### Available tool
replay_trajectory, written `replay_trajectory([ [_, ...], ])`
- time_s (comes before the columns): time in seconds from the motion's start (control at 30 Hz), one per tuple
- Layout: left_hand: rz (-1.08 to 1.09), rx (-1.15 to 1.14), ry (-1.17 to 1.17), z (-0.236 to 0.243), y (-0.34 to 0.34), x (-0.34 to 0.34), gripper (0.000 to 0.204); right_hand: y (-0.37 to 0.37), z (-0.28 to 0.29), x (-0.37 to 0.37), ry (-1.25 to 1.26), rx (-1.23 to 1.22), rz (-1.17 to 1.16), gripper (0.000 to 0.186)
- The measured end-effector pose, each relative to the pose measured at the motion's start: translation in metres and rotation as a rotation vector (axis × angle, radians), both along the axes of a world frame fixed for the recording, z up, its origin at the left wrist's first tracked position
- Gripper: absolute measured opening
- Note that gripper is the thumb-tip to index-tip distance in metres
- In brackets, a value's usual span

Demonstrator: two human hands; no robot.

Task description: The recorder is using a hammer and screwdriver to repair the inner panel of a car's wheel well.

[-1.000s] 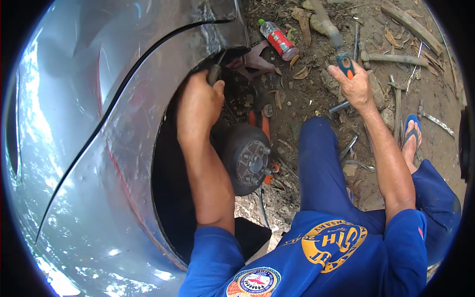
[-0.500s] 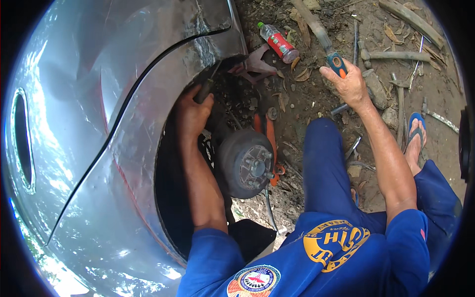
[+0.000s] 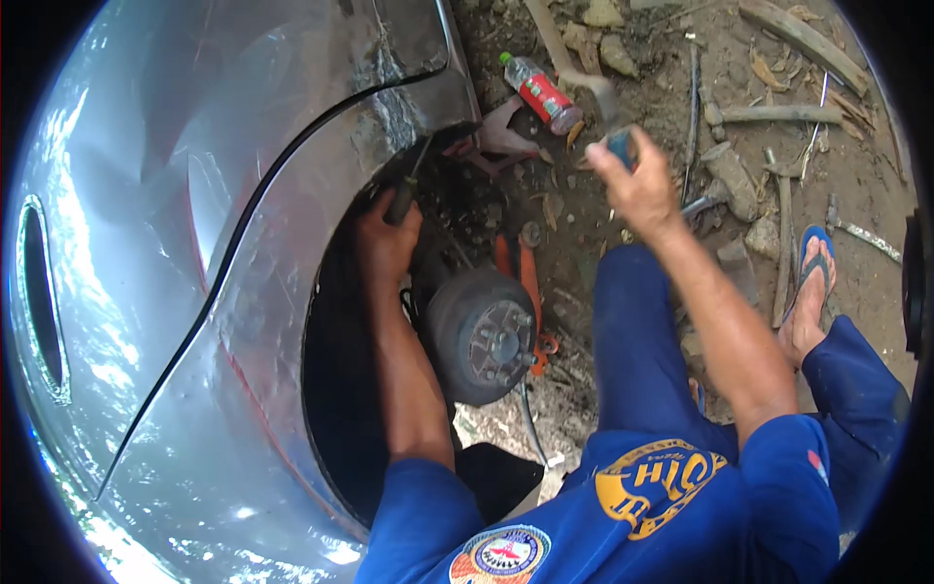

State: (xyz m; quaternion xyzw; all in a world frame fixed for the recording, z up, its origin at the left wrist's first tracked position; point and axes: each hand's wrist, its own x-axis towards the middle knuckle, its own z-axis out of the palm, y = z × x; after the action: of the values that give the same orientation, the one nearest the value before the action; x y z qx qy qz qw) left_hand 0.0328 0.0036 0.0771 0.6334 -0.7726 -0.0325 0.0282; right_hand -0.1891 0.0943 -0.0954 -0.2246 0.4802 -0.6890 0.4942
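Observation:
Inside the wheel arch of a grey car body (image 3: 282, 195), my left hand (image 3: 387, 238) is closed round the dark handle of a screwdriver (image 3: 400, 201). Its thin shaft points up toward the arch's torn, scraped upper edge. My right hand (image 3: 644, 190) is raised over the ground, right of the arch, closed round a tool with a teal and orange handle (image 3: 620, 149). Motion smears the far end of that tool, so its kind cannot be made out. Below and right of my left hand sits a bare wheel hub and drum (image 3: 486, 336) with studs showing.
An orange jack (image 3: 530, 277) stands behind the drum. A plastic bottle with a red label (image 3: 545, 92) lies on the dirt. Hammers (image 3: 778, 195), sticks (image 3: 808, 44) and stones (image 3: 764, 237) lie to the right, near my sandalled foot (image 3: 812, 277).
My right hand has moved left and slightly down with its tool, closer to the wheel arch. My left hand keeps the screwdriver in about the same place. The view has shifted slightly.

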Motion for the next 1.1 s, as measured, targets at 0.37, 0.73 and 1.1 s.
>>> replay_trajectory([
  [0.37, -0.013, -0.107, -0.106, -0.003, 0.001, 0.015, 0.034, -0.002, 0.022, 0.065, -0.690, -0.069, 0.394, 0.042],
  [0.73, -0.001, -0.075, 0.001, -0.003, -0.004, 0.019, 0.031, -0.009, 0.026, 0.062, -0.979, -0.101, 0.193, 0.046],
  [1.1, -0.018, -0.019, -0.006, -0.006, -0.017, 0.022, 0.031, -0.010, 0.002, 0.104, -0.647, 0.051, 0.541, 0.043],
])
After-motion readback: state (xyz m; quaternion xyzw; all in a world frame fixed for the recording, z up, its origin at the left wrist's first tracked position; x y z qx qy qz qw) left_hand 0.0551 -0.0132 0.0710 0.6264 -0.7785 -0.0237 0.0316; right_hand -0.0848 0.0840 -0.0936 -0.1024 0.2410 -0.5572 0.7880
